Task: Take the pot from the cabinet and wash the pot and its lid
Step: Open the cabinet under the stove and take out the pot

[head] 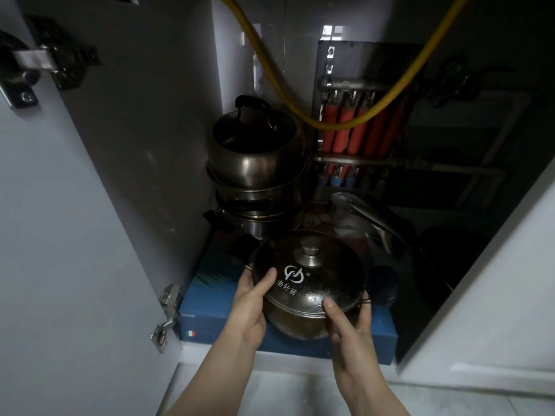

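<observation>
Head view: open cabinet (150, 145), one blue box (210, 319) on its floor. Left hand (247, 307) and right hand (350, 325) grasp one pot (300, 319), lid (318, 277) on, above it. Far left, three stacked pots (255, 175); one yellow hose (345, 121).

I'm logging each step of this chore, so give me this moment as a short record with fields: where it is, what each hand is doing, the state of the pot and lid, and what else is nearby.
place: open cabinet, both doors swung out
pot: held by both hands, above the blue box
lid: on the pot, knob up
left hand: grips the pot's left side, thumb on the lid
right hand: grips the right side, thumb at the lid's rim
behind: stacked pots, yellow hose, red pipes
task stage: pot not yet out of the cabinet
</observation>
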Action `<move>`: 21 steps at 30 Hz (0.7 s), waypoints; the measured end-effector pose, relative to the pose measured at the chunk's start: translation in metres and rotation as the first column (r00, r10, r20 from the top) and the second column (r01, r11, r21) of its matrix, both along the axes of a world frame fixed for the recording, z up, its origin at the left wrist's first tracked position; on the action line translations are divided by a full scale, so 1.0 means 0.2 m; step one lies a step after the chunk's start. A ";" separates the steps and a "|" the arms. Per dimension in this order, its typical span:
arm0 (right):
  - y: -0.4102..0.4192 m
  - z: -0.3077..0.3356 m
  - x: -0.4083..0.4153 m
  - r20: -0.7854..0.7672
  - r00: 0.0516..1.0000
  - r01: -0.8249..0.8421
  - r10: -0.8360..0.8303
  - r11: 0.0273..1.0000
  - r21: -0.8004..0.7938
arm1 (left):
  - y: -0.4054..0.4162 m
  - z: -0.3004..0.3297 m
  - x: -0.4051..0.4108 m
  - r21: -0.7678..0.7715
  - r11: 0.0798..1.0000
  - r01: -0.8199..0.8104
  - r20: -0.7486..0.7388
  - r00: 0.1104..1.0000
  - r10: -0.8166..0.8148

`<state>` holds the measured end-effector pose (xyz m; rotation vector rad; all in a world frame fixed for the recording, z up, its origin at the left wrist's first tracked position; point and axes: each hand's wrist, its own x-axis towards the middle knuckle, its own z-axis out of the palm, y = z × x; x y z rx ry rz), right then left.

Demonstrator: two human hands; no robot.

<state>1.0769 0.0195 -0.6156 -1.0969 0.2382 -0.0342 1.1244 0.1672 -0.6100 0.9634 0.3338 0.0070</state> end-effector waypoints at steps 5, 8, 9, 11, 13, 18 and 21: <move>-0.02 0.10 -0.11 -0.004 0.999 -0.050 0.050 0.999 0.014 | -0.02 0.10 -0.21 0.067 0.997 -0.037 -0.019 0.999 0.038; -0.03 0.23 -0.23 -0.031 0.997 -0.075 0.075 0.997 0.006 | -0.02 0.22 -0.38 0.086 0.996 -0.038 -0.059 0.997 0.043; -0.04 0.28 -0.28 -0.045 0.996 -0.081 0.081 0.997 0.005 | -0.01 0.27 -0.44 0.086 0.996 -0.036 -0.069 0.997 0.042; -0.05 0.39 -0.38 -0.083 0.992 -0.094 0.094 0.996 0.005 | -0.02 0.40 -0.58 0.091 0.995 -0.028 -0.094 0.995 0.036; -0.06 0.53 -0.49 -0.136 0.984 -0.114 0.113 0.993 -0.001 | -0.02 0.55 -0.73 0.124 0.992 -0.009 -0.112 0.993 0.023; -0.09 0.97 -0.75 -0.218 0.962 -0.177 0.167 0.984 -0.026 | -0.03 0.98 -1.02 0.085 0.996 -0.004 -0.198 0.980 0.021; -0.10 1.26 -0.88 -0.251 0.947 -0.214 0.200 0.976 -0.030 | -0.03 1.27 -1.17 0.054 0.998 -0.028 -0.257 0.966 0.041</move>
